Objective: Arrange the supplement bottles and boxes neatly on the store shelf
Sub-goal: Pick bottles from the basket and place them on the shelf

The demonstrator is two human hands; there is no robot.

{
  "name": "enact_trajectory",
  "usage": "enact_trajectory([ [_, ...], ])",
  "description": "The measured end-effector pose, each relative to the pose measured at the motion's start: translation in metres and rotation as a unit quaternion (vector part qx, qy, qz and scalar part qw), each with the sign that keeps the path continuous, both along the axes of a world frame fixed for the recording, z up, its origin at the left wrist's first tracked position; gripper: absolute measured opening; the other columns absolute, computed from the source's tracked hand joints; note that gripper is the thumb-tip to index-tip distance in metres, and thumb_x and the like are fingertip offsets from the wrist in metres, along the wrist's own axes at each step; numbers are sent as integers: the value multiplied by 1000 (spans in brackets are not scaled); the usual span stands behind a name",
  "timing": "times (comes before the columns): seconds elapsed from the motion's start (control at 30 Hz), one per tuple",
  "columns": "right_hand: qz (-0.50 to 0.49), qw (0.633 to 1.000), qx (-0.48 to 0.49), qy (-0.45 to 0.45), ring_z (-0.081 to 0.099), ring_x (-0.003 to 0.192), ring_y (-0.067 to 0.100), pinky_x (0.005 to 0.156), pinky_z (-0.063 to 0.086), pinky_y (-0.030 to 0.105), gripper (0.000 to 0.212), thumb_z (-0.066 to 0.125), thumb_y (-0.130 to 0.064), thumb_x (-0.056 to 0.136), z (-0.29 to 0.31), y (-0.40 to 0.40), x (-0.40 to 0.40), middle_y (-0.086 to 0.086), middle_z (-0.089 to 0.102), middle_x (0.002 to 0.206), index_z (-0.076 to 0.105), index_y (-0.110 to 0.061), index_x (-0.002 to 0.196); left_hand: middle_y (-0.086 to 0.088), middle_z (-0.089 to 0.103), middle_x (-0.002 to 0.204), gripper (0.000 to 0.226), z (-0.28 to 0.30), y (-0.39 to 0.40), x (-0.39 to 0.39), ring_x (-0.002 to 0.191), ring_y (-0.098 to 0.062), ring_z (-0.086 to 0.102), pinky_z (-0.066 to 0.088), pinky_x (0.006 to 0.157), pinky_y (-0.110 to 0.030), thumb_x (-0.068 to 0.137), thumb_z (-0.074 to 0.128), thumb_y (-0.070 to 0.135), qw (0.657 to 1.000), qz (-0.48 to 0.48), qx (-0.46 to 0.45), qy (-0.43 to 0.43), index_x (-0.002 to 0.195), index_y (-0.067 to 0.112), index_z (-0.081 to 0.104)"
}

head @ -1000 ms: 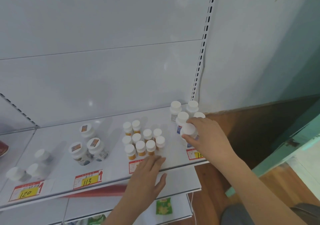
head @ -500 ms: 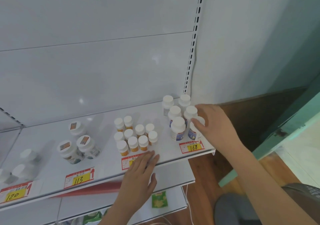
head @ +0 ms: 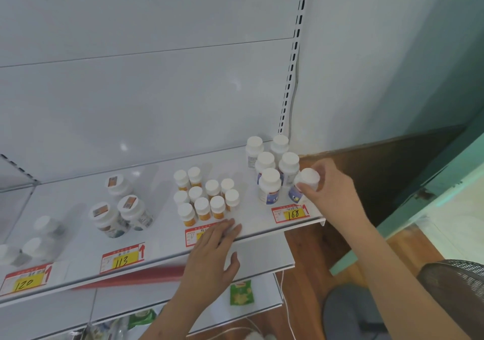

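On the white shelf (head: 251, 228), my right hand (head: 331, 190) grips a white-capped, blue-labelled bottle (head: 305, 182) at the shelf's right end, tilted beside a cluster of matching white bottles (head: 269, 177). My left hand (head: 212, 253) rests flat, fingers straight, on the shelf's front edge over a price tag. Just behind it stand several small orange bottles with white caps (head: 203, 195). Three wider jars with picture lids (head: 117, 208) stand further left.
Blurred white bottles (head: 39, 237) sit at the far left. Price tags 113 (head: 121, 258), 120 (head: 25, 282) and 168 (head: 290, 212) line the front edge. A lower shelf holds a green packet (head: 241, 292). Wooden floor and a teal door frame lie to the right.
My right hand has shifted from the front middle bottle to the rightmost one, which now leans in its grip. My left hand stays on the shelf edge. The view has shifted slightly.
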State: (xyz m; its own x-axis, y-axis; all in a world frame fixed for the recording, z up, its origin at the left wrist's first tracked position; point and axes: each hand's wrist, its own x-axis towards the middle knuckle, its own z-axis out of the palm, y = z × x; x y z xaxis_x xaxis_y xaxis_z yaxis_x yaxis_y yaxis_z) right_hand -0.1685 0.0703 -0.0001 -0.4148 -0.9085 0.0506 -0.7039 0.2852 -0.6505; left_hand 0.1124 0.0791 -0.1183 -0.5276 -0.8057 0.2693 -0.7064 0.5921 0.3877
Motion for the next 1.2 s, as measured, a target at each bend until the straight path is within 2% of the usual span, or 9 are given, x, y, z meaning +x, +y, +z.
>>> enact_trajectory([
  [0.17,-38,987,-96,-122,61,84,0,65,46,15,37,75,-37,84,40,31,9,-20,59,98,52,-26,109,20,49,141,38,37,11,-9,133,0,45,50,101,-31,93,58,32,966,66,174,178,131,36,59],
  [0.23,-5,966,-112,-234,68,91,4,68,58,22,34,75,-35,84,47,37,19,-18,66,105,57,-27,112,6,64,129,27,77,13,-23,119,-12,62,55,91,-26,97,61,18,866,98,348,346,121,29,65],
  [0.3,29,939,-115,-322,71,93,4,67,60,22,32,75,-26,86,48,39,33,-14,70,107,62,-27,114,-13,71,118,27,115,10,-35,104,-29,72,61,80,-31,99,53,26,696,89,536,469,120,13,65],
  [0.4,84,922,-110,-362,72,95,5,67,58,19,28,72,-19,88,47,41,50,-14,73,104,65,-25,115,-21,75,100,53,148,1,-41,79,-30,75,62,64,-31,98,45,49,613,80,633,466,115,2,62],
  [0.6,154,919,-88,-352,66,107,1,81,57,18,30,67,-24,90,44,47,51,-24,69,112,63,-34,118,-21,74,89,48,153,-7,-35,71,-23,74,60,59,-26,88,60,40,593,101,634,486,113,0,65],
  [0.87,111,925,-50,-359,75,82,11,65,57,16,20,63,-33,91,49,39,51,-11,76,94,67,-27,110,0,69,114,45,150,0,-26,101,-16,70,56,78,-23,85,71,-6,806,12,395,441,118,22,59],
  [0.93,135,920,-52,-363,75,85,10,67,57,16,16,64,-24,92,50,40,50,-11,77,94,67,-26,108,0,70,115,32,150,-3,-26,100,-17,72,57,79,-24,90,67,3,785,34,416,459,118,20,62],
  [1.07,211,924,-43,-318,66,108,4,84,59,27,29,67,-14,92,51,44,46,-18,69,115,64,-32,114,-22,72,108,33,153,-12,-29,84,-33,74,62,73,-33,98,52,32,646,73,572,500,117,8,64],
  [1.2,237,917,-35,-320,62,118,6,92,57,33,34,64,-18,94,48,45,46,-19,64,124,60,-35,123,-15,75,108,32,151,-12,-27,88,-27,75,61,74,-29,88,61,25,654,50,552,515,114,7,66],
])
